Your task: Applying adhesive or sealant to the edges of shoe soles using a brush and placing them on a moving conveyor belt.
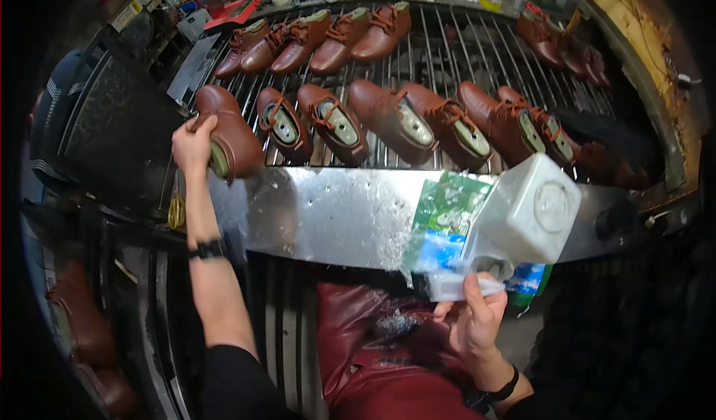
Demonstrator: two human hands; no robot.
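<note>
At the left end of the rack, my left hand (195, 143) is closed on a brown leather shoe (232, 133), gripping its side near the opening. The shoe is tilted, with its toe away from me. My right hand (479, 317) is closed at the narrow end of a square white plastic bottle (514, 211). The bottle tips so its base faces up and to the right. Its neck and the pale piece at my fingers are partly hidden. Behind the bottle, a green and blue plastic packet (440, 222) lies over the metal ledge (321, 215).
Several lace-up brown shoes (391, 122) sit in two rows on a barred metal rack (429, 47), with more at right. A dark panel (112, 129) stands at left. More shoes (86, 316) lie low at left. A dark red apron (373, 375) covers my lap.
</note>
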